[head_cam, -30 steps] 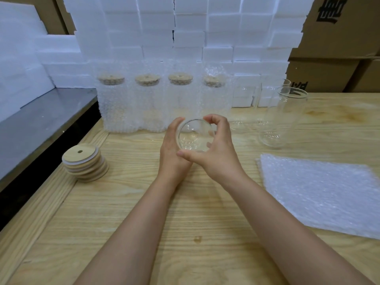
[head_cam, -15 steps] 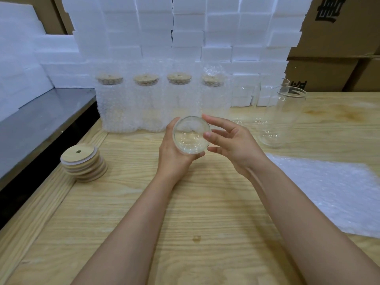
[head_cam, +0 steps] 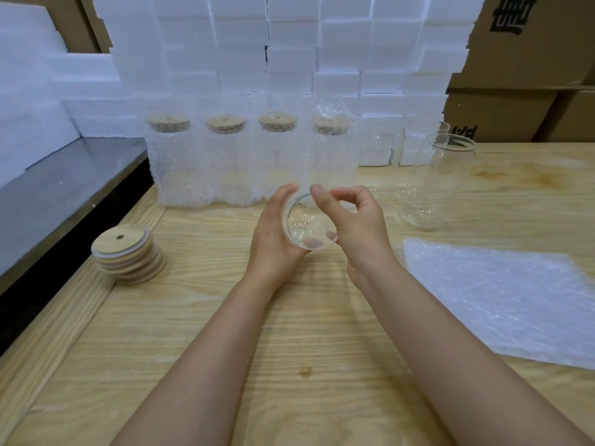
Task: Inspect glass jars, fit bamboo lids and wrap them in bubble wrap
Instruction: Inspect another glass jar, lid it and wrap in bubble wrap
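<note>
The glass jar (head_cam: 309,225) lies in the left hand's (head_cam: 273,230) curled fingers, its long axis pointing away from the person, the right hand's (head_cam: 357,226) bent fingers pinching its right edge; the bamboo lids (head_cam: 127,252) sit well left of both.

Bubble wrap sheet (head_cam: 502,304) cut off, right edge.

So basically, on the pale wooden table (head_cam: 289,365): stack of round bamboo lids (head_cam: 128,255) far left, 4 bubble-wrapped lidded jars (head_cam: 251,169) rowed behind, hand-held clear glass jar (head_cam: 306,225) centre, 2 empty upright glass jars (head_cam: 439,188) right, flat bubble wrap sheet (head_cam: 502,300) before those.
</note>
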`<state>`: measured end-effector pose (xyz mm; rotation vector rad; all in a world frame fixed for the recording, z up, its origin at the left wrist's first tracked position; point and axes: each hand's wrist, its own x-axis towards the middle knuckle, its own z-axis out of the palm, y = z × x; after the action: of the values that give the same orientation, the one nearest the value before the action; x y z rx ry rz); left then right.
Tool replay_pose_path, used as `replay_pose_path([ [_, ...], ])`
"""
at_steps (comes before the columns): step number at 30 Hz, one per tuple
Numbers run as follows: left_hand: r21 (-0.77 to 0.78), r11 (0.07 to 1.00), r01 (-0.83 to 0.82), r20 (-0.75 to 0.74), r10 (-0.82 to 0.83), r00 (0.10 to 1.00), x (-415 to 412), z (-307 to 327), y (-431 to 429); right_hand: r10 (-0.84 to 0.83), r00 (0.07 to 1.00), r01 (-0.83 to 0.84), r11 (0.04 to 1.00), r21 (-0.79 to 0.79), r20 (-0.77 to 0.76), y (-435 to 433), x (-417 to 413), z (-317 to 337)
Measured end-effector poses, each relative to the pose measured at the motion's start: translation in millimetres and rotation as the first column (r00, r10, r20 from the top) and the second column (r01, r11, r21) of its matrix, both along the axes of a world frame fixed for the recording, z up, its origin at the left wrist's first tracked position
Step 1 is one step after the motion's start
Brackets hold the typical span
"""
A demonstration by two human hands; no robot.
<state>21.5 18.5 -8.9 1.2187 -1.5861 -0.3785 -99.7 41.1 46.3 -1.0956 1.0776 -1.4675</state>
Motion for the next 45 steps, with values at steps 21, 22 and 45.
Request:
replay_pose_path([
  [21, 0.029, 0.998, -0.053, -0.06, 0.054, 0.997, 1.0, 4.9, 1.7, 0.098, 0.793, -0.291, 0.928, -0.233, -0.601, 3.7, -12.4, -2.9],
  [22, 0.031, 0.998, -0.052, -0.068, 0.054, 0.996, 1.1, 4.8, 1.4, 0.108, 0.798, -0.309, 0.918, -0.247, -0.593, 3.5, -14.4, -4.8],
  [45, 0.074, 0.902, 0.424, -0.68, -0.266, 0.683, -3.3, 16.5, 4.4, 0.242, 0.94, -0.291, 0.938, -0.191, -0.241, -7.5, -17.8, -47.0],
])
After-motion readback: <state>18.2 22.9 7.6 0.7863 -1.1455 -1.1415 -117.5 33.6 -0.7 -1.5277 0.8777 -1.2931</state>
